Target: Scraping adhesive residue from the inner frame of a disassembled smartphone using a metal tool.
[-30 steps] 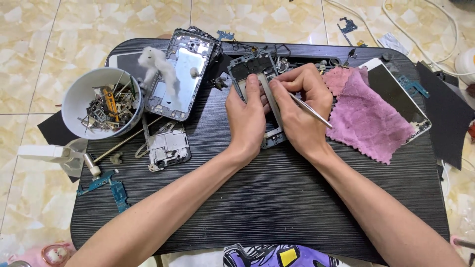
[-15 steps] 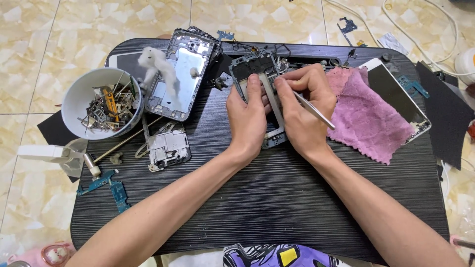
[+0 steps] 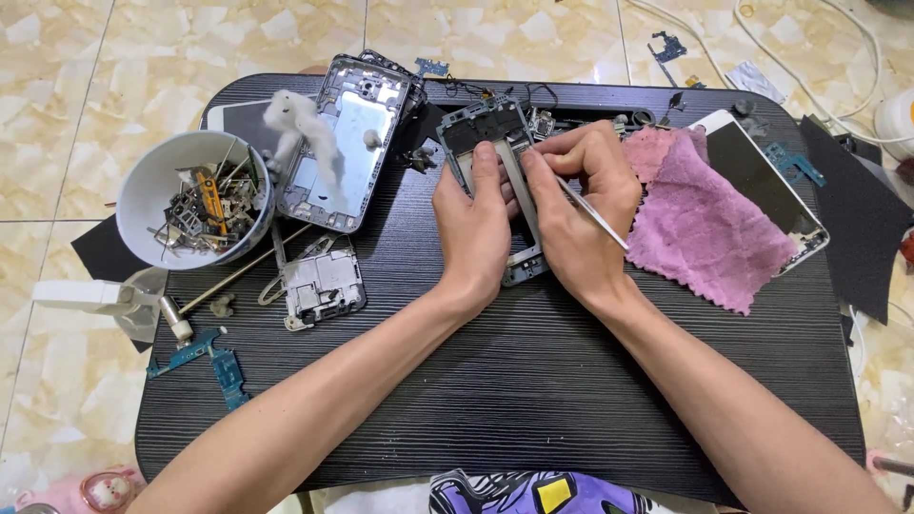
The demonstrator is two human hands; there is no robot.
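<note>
An opened phone frame (image 3: 487, 133) lies on the black table (image 3: 514, 381), near its far edge. My left hand (image 3: 473, 228) presses down on the frame, thumb up along its middle. My right hand (image 3: 583, 205) is beside it and grips a thin metal tool (image 3: 592, 215), a pair of tweezers or a probe. The tool's tip reaches into the frame near my left thumb, and my fingers hide the tip.
A white bowl (image 3: 152, 186) of small metal parts stands at the left. Beside it lies another phone chassis (image 3: 347, 157) with cotton tufts. A small metal module (image 3: 322, 286) lies below. A pink cloth (image 3: 700, 224) covers a white phone (image 3: 766, 181) at right. Blue circuit strips (image 3: 214, 357) sit at the left edge.
My right hand has shifted slightly over the frame with the tool. My left hand holds still.
</note>
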